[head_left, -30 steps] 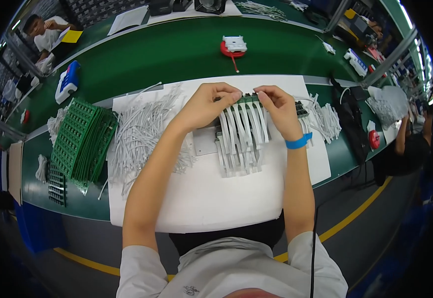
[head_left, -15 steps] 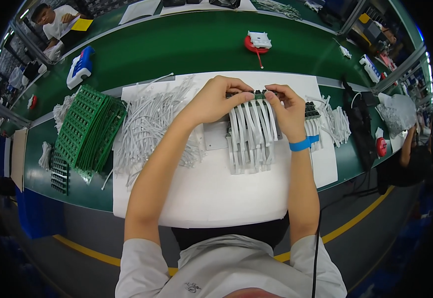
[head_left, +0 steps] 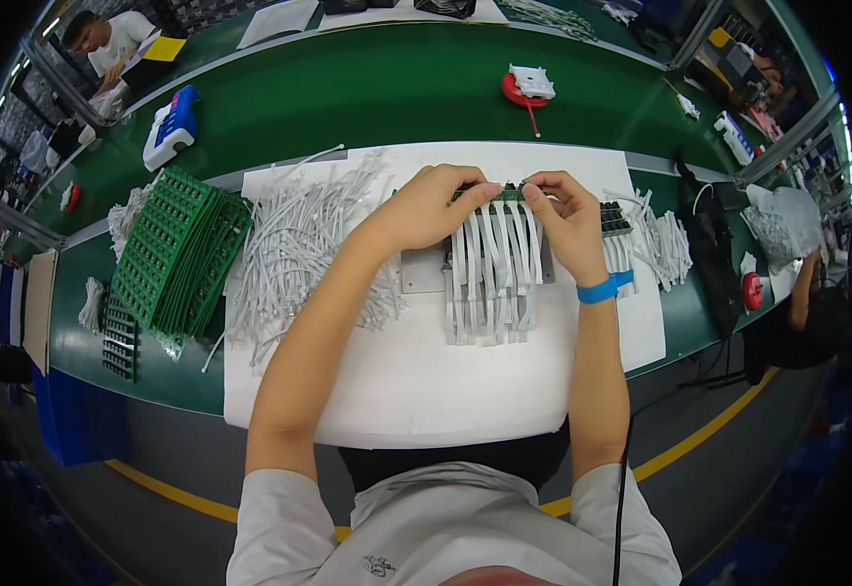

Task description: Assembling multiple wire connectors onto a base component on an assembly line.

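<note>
Both my hands meet at a dark green strip of small circuit boards, from which a row of white flat cables hangs toward me. My left hand is closed at the strip's left part, thumb along its near edge. Thumb and forefinger of my right hand pinch at its right end; a blue band circles that wrist. My fingers partly hide the strip. Under the cables lies a flat metal plate. More strips with cables rest just right of my right wrist.
Left of my hands spreads a heap of loose white cables on a white sheet. Beyond it leans a stack of green circuit panels. Across the far green belt stand a blue-and-white device and a red disc with a white part.
The blue-and-white device and the red disc have shifted a little to the right along the belt. My hands stay at the strip, with only slight finger movement.
</note>
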### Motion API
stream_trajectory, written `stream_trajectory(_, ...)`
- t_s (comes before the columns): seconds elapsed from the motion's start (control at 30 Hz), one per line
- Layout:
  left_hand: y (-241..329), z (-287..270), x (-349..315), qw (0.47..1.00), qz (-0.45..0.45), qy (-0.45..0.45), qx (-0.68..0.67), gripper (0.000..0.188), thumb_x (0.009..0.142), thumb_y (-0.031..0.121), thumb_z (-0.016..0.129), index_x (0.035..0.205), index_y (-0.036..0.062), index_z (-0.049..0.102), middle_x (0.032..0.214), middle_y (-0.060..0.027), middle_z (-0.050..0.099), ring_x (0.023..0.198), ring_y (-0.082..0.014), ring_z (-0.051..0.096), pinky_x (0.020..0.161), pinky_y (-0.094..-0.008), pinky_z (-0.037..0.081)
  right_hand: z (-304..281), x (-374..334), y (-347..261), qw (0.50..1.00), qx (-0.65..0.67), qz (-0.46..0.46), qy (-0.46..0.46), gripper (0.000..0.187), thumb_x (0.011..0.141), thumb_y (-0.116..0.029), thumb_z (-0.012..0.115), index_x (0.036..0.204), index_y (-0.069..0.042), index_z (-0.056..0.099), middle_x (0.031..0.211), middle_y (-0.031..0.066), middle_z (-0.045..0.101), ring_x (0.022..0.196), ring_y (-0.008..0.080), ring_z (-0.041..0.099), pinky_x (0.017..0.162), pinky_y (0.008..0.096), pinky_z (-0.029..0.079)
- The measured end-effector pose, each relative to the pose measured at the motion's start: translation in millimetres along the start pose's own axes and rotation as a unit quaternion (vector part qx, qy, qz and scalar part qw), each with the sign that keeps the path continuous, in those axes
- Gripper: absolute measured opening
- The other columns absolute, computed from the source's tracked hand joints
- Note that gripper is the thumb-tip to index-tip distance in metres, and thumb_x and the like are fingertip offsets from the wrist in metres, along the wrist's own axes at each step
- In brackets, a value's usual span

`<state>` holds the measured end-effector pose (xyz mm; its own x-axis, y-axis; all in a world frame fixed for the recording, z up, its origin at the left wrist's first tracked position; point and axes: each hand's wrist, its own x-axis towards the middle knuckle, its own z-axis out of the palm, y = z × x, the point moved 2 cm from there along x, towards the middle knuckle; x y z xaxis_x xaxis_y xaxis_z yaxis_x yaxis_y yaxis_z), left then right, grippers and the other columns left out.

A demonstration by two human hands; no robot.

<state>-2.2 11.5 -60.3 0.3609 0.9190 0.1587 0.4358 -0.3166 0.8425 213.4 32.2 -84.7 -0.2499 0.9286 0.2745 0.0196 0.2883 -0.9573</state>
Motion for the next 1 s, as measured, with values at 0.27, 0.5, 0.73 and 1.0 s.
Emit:
stream_trajectory(0.27,-9,0,5,0.997,-0.043,-0.02,-0.055,0.04,0.103,0.033,0.057,0.106,-0.005,0.07,0.085,-0.0062,0.067,0.078,-0.0122,0.055,0.076,-0.0303,0.048,-3,6,-1,1.0,-0.023,0.003,0.002,0.02,0.094,-0.015,0.074,0.1,0.004,0.07,0.097,0.0083,0.073,0.091,0.0121,0.067,0.083,0.0255,0.054)
stream_trajectory(0.5,-7,0,8,0.994,-0.079,-0.024,-0.072,0.04,0.102,0.033,0.06,0.111,-0.0039,0.072,0.088,-0.005,0.068,0.083,-0.0115,0.055,0.079,-0.0288,0.048,2,7,0,0.999,0.012,0.033,0.009,0.019,0.094,-0.015,0.074,0.098,0.003,0.07,0.095,0.0083,0.074,0.088,0.0105,0.067,0.081,0.0235,0.053)
stream_trajectory(0.73,-26,8,15,0.955,-0.176,0.017,-0.238,0.032,0.099,0.024,0.065,0.109,-0.0047,0.074,0.097,-0.0083,0.071,0.088,-0.0116,0.061,0.081,-0.0257,0.05,12,11,10,0.998,-0.012,0.039,0.047,0.026,0.093,-0.019,0.076,0.082,0.003,0.07,0.074,0.0003,0.066,0.07,0.004,0.056,0.063,0.0211,0.044)
stream_trajectory(1.0,-18,-2,18,0.974,-0.116,0.004,-0.193,0.034,0.1,0.026,0.065,0.113,-0.005,0.072,0.095,-0.0091,0.074,0.081,-0.0098,0.065,0.073,-0.0257,0.054,18,6,15,0.993,-0.061,0.043,0.086,0.034,0.096,-0.029,0.072,0.088,0.004,0.071,0.075,0.0019,0.068,0.069,0.0057,0.059,0.061,0.0225,0.046)
